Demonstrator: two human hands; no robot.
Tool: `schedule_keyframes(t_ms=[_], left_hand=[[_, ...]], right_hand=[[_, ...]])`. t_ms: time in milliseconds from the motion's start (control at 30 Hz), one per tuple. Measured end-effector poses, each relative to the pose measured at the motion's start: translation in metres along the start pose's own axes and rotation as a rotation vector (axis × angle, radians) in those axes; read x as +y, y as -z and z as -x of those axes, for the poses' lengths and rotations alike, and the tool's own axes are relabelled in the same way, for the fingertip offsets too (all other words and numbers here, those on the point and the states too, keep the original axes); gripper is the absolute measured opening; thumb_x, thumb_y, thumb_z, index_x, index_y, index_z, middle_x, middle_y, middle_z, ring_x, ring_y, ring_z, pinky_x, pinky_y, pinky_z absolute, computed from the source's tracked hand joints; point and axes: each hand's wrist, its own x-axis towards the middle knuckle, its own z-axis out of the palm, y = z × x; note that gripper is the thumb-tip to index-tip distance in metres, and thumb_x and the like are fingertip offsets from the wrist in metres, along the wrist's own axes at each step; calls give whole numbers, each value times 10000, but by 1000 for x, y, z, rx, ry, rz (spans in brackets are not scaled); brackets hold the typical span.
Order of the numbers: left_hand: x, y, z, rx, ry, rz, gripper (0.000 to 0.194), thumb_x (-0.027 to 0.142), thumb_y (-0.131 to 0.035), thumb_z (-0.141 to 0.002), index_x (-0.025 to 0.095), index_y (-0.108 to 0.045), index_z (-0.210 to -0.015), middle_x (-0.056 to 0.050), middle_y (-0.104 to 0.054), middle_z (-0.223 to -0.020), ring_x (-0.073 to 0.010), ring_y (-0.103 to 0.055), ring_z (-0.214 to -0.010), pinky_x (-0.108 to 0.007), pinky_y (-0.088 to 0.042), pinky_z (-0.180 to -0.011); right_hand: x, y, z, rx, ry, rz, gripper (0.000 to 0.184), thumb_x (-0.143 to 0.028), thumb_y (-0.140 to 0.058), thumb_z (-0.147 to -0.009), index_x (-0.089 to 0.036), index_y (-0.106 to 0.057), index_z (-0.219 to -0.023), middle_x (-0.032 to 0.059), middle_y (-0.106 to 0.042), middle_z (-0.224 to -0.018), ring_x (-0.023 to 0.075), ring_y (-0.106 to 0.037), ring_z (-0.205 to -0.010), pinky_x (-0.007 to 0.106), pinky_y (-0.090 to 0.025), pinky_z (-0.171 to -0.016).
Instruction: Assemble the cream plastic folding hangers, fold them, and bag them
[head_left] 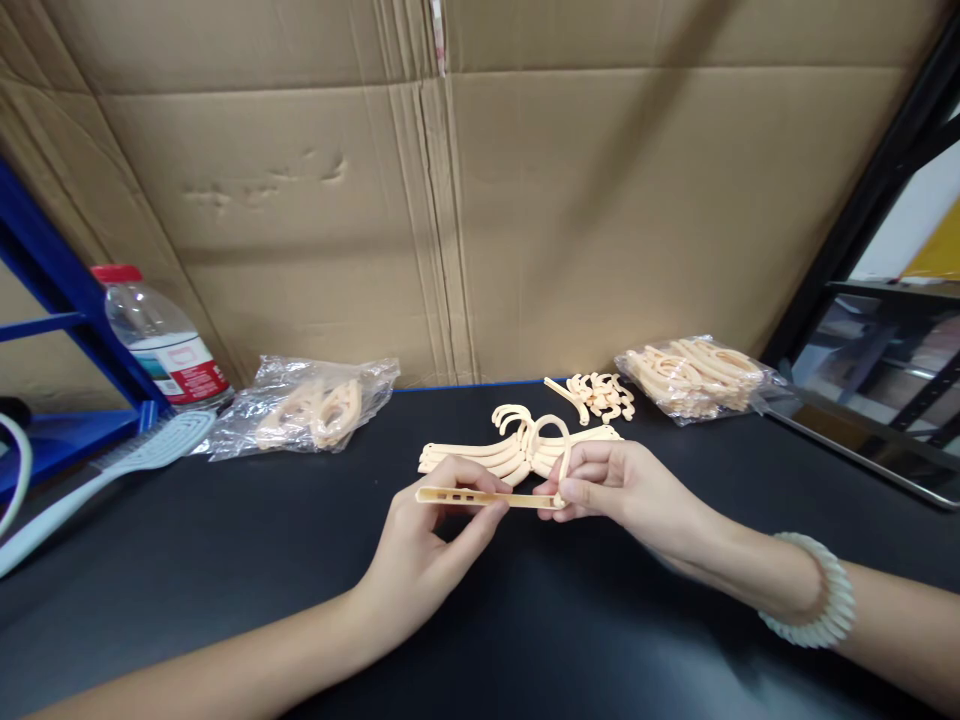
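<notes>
Between thumb and fingers, my left hand grips a cream plastic hanger arm, held level with its slotted edge facing me. My right hand pinches a curved cream hanger hook at its lower end, where it meets the arm's right end. Whether the two pieces are locked together I cannot tell. Just behind my hands lies a stack of cream hangers with hooks, partly hidden by my fingers. Farther back sits a small pile of loose hooks.
Clear bags of cream hanger parts lie at the back left and back right. A pale blue hairbrush and a red-capped bottle are on the left. A dark-screened tablet lies right. Cardboard walls off the back.
</notes>
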Motion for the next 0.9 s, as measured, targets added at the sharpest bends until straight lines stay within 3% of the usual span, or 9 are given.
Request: schedule_keyframes(t_ms=[500, 633, 767, 900], left_hand=[[3, -4, -1, 52, 64, 152, 32, 191, -624, -841, 209, -603, -824, 14, -613, -809, -114, -642, -691, -190, -536, -611], [5, -7, -1, 111, 151, 262, 72, 222, -657, -816, 191, -595, -793, 6, -592, -861, -108, -644, -645, -212, -557, -601], [7, -9, -5, 151, 262, 360, 126, 270, -675, -806, 174, -595, -813, -10, -617, -885, -138, -656, -731, -242, -581, -645], [9, -10, -6, 179, 408, 446, 231, 331, -681, -806, 153, -580, -915, -50, -663, -940, -171, -661, -824, -258, -590, -675]], right_hand=[[2, -9, 4, 53, 156, 76, 216, -330, -712, -766, -158, -582, -753, 19, -653, -669, 142, -657, -650, 292, -547, -674], [3, -9, 4, 72, 166, 46, 239, -345, -726, -755, -161, -575, -742, 7, -641, -667, 141, -660, -630, 300, -558, -662], [2, -9, 2, 75, 115, -15, 262, -363, -748, -732, -158, -595, -786, 41, -672, -767, 156, -667, -699, 308, -557, -675], [2, -7, 1, 121, 172, -7, 247, -340, -776, -699, -163, -609, -740, 6, -610, -757, 92, -552, -617, 221, -482, -543]])
